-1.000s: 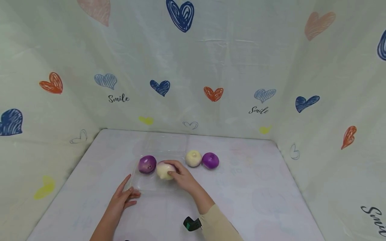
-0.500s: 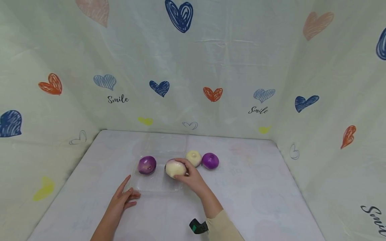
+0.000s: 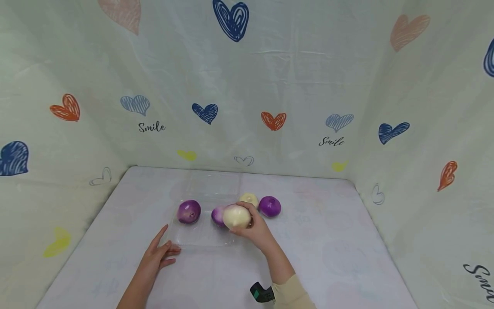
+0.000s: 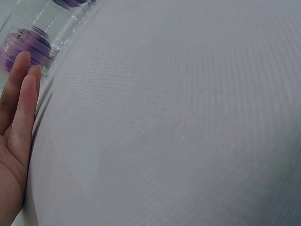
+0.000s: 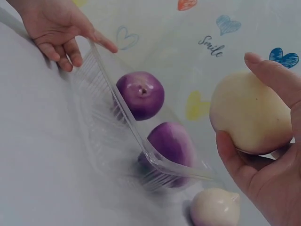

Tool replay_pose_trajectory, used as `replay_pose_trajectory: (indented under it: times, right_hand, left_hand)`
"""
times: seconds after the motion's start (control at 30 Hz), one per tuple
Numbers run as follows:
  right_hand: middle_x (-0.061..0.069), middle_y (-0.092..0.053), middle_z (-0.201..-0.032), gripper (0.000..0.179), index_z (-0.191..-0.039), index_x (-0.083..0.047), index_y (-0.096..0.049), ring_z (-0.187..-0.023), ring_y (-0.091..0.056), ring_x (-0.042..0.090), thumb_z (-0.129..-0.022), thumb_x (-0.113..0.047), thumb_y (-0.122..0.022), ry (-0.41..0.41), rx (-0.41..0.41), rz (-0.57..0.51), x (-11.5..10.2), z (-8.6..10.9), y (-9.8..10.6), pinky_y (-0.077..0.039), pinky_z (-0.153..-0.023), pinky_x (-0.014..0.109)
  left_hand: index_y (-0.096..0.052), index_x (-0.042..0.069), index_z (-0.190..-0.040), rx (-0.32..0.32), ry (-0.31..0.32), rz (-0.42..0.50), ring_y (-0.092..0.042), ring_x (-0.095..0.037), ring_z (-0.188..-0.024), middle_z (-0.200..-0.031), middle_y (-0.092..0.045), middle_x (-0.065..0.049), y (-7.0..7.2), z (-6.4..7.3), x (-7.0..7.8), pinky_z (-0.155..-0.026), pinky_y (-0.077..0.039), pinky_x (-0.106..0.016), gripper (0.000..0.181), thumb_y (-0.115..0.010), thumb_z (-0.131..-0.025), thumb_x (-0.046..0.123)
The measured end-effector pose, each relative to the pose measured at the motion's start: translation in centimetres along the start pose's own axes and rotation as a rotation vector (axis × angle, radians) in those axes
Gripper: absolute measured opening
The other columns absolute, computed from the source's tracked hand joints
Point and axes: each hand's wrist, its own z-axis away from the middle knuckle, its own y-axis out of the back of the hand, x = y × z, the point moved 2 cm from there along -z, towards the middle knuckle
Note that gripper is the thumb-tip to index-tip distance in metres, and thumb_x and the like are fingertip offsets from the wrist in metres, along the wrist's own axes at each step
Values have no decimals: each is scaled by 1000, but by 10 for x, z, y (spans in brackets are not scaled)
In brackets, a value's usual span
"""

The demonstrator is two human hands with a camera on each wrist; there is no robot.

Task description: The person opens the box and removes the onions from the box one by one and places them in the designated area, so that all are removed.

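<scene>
My right hand [image 3: 256, 229] grips a whitish onion [image 3: 236, 217] between thumb and fingers. In the right wrist view this onion [image 5: 249, 113] is raised beside the clear plastic box [image 5: 101, 155]. Inside the box [image 3: 193, 238] are two purple onions: one onion [image 3: 188, 211] at the left, another onion [image 3: 217, 216] at the right, partly covered by the held one. My left hand [image 3: 156, 255] rests at the box's near left corner, fingers extended along its rim. The left wrist view shows those fingers [image 4: 23, 108] straight, with a purple onion [image 4: 28, 47] seen through the plastic.
Right of the box, a white onion [image 3: 249, 198] and a purple onion [image 3: 269, 206] sit side by side on the white table [image 3: 328, 240]. The box's clear lid [image 3: 212, 182] lies folded back. A curtain with printed hearts [image 3: 273, 121] surrounds the table's back and sides.
My right hand has carried the whitish onion rightward across the box, uncovering part of the purple onion at the box's right. My left hand stays where it was.
</scene>
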Motion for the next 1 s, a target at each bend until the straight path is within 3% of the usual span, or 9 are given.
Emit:
replay_pose_trajectory:
  times: [0.2, 0.47, 0.73, 1.0]
  right_hand:
    - [18, -47, -137, 71, -136, -5, -48, -114, -53, 32, -73, 6, -81, 11, 59, -34, -12, 7, 12, -50, -88, 39]
    - [19, -45, -137, 73, -136, -8, -49, -115, -52, 34, -72, 5, -82, 27, 155, -45, 25, 0, 33, -53, -82, 36]
    - [20, -46, -135, 72, -138, -7, -48, -104, -54, 29, -74, 3, -81, 12, 202, -73, 32, 5, 52, -54, -69, 32]
    - [17, -45, -137, 73, -142, -12, -48, -102, -54, 29, -77, 3, -79, -68, 286, -73, 40, 10, 75, -54, -68, 33]
  left_hand:
    - [-13, 25, -158, -2, 6, 12, -66, -13, -90, -95, -71, -3, 1, 0, -1, -77, -53, -31, 63, -47, -105, 23]
    - [-13, 24, -158, -4, 5, 12, -66, -14, -90, -95, -71, -4, 0, 2, -1, -77, -54, -31, 64, -47, -104, 23]
    - [-14, 25, -158, -3, 8, 24, -66, -13, -91, -95, -71, -3, 0, 2, -1, -78, -53, -30, 64, -48, -104, 24]
    - [-15, 22, -158, 0, -14, 16, -66, -13, -90, -95, -71, -3, -1, 2, 1, -78, -53, -30, 63, -49, -104, 24]
